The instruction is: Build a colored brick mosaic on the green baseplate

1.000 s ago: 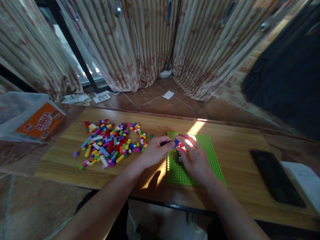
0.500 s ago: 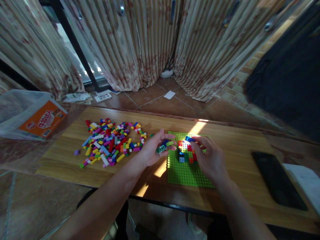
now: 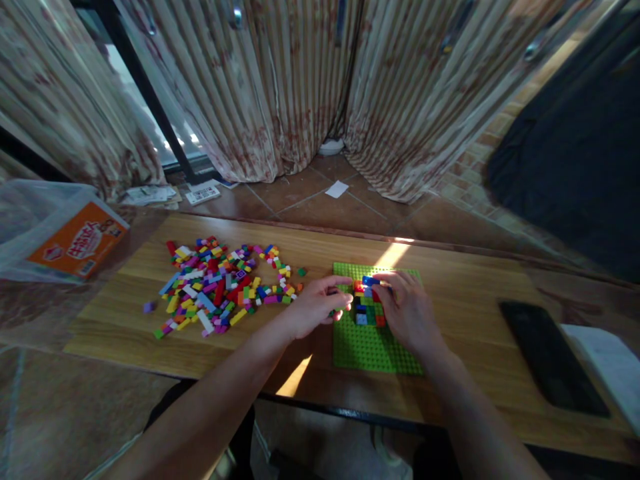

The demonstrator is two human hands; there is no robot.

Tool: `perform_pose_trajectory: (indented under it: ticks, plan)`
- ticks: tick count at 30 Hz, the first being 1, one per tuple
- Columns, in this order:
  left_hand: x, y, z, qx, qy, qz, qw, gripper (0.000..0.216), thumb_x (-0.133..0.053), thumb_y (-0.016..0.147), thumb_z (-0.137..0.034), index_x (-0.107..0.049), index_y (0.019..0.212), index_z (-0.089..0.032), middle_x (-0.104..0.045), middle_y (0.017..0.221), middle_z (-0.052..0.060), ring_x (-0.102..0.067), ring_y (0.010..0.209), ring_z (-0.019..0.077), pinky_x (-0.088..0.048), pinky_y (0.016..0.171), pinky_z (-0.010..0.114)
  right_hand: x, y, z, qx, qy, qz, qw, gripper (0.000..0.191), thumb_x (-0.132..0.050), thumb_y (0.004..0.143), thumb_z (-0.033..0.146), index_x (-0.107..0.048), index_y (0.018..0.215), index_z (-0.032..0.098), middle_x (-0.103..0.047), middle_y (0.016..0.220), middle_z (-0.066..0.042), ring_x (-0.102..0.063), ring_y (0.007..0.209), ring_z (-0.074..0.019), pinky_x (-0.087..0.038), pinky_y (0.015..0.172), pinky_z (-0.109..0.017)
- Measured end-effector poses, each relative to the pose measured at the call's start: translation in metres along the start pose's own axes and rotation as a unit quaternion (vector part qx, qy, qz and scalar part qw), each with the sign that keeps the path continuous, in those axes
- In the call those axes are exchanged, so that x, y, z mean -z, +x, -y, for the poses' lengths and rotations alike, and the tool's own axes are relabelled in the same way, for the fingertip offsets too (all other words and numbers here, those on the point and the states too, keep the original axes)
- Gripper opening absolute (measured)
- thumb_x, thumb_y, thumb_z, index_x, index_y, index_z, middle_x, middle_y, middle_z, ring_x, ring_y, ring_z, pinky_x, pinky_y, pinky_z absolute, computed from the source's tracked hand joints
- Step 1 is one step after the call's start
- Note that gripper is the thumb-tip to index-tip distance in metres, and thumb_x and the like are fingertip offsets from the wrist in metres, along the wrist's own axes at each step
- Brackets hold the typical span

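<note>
While against right hand [image 3: 407, 310], blue brick [image 3: 371, 281].

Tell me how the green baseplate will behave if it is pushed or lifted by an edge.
The green baseplate looks thin and flat, so probably light and slightly flexible. On the smooth wooden table it would likely slide when pushed. The brick build sits near its far end, so that end may dip when lifted.

The baseplate [image 3: 373, 347] is showing bright green, dotted with studs; on it a brick patch [image 3: 367, 312] is mixing red, green and blue, with a blue brick [image 3: 371, 281] at its far edge. Left of the baseplate, loose bricks [image 3: 220, 287] are showing many colours; right of it, a phone [image 3: 550, 357] is looking black.
</note>
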State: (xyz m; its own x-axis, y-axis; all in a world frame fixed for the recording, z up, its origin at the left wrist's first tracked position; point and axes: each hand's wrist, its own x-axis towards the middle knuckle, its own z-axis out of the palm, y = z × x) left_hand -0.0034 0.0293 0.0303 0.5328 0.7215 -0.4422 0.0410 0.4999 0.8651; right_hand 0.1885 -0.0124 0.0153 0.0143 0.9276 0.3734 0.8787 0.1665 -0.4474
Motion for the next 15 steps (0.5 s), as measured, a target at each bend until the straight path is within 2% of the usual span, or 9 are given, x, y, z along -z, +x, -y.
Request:
perform_pose_trajectory:
  ticks: [3,7,15]
  plan:
    - [-0.0022,-0.0025,-0.0009,-0.003,0.023,0.010,1.000,0.057,-0.064,0.074,-0.022,-0.056,0.130,-0.020,-0.058,0.075,-0.002,-0.048,0.056,0.0058,-0.035,0.053,0.019,-0.0036,0.0009,-0.0001,0.006,-0.002,0.009,1.000,0.020,-0.049,0.093,0.028,-0.067,0.098,0.019,-0.068,0.098,-0.010,-0.058,0.095,-0.0270,-0.045,0.084,-0.042]
    - [-0.0021,-0.0019,0.0005,-0.032,0.057,0.034,0.997,0.061,-0.064,0.074,-0.022,-0.054,0.133,-0.018,-0.054,0.073,-0.004,-0.047,0.056,0.0059,-0.038,0.054,0.020,-0.0070,0.0015,-0.0010,0.006,0.006,0.019,1.000,0.022,-0.049,0.093,0.029,-0.067,0.100,0.018,-0.069,0.102,-0.010,-0.059,0.097,-0.0272,-0.046,0.086,-0.044]
    - [-0.0013,0.0028,0.0071,-0.103,0.139,0.066,0.983,0.064,-0.060,0.077,-0.020,-0.047,0.140,-0.015,-0.049,0.060,-0.006,-0.042,0.050,0.0073,-0.030,0.049,0.021,-0.0039,0.0053,-0.0016,0.023,0.031,0.028,0.999,0.024,-0.049,0.092,0.030,-0.070,0.098,0.021,-0.070,0.099,-0.010,-0.061,0.094,-0.0264,-0.048,0.085,-0.046]
